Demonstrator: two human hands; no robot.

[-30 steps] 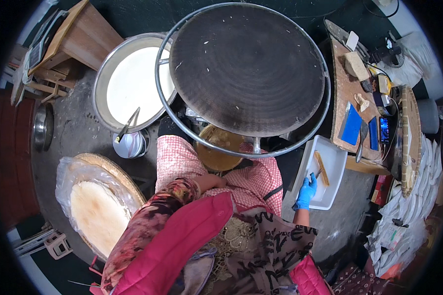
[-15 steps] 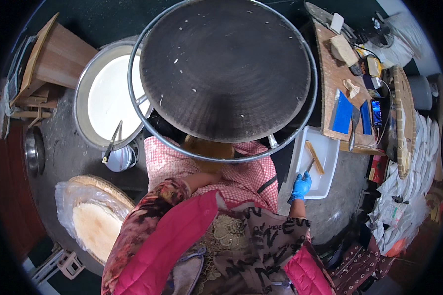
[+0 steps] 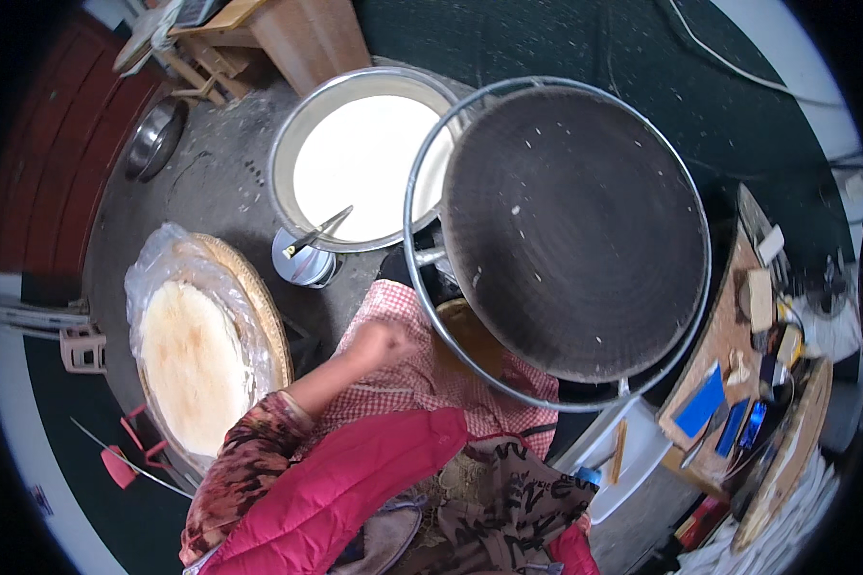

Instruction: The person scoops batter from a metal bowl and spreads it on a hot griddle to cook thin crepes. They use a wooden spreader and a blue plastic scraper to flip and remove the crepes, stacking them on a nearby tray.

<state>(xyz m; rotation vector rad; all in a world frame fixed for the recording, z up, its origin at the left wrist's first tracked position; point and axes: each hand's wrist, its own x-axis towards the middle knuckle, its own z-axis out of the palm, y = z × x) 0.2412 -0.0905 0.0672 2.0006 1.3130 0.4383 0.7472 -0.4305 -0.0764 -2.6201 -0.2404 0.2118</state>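
Note:
My bare left hand (image 3: pixel 379 343) is raised over the red-and-white checked cloth (image 3: pixel 384 307) on my lap, left of the round griddle. Its fingers are curled into a fist; whether anything is inside cannot be seen. Of my right hand (image 3: pixel 590 475), only a bit of blue glove shows, at the white plastic tray (image 3: pixel 633 470); my clothes hide the fingers. A wooden stick (image 3: pixel 618 450) lies in that tray. In front of me is the large dark griddle (image 3: pixel 575 230) inside a metal ring (image 3: pixel 412 206). Beneath its near edge shows a brownish round thing (image 3: pixel 470 335).
A wide metal basin (image 3: pixel 283 163) of white batter stands beyond my left hand, a knife-like tool (image 3: pixel 318 230) across its rim. Flat pale rounds (image 3: pixel 192 364) lie on a woven tray at left. A cluttered board (image 3: pixel 714 355) with a blue scraper (image 3: pixel 702 402) is at right.
My left hand has lifted from under the griddle's near edge and moved left. My view has turned left, so the griddle sits farther right. The gloved right hand is now mostly hidden.

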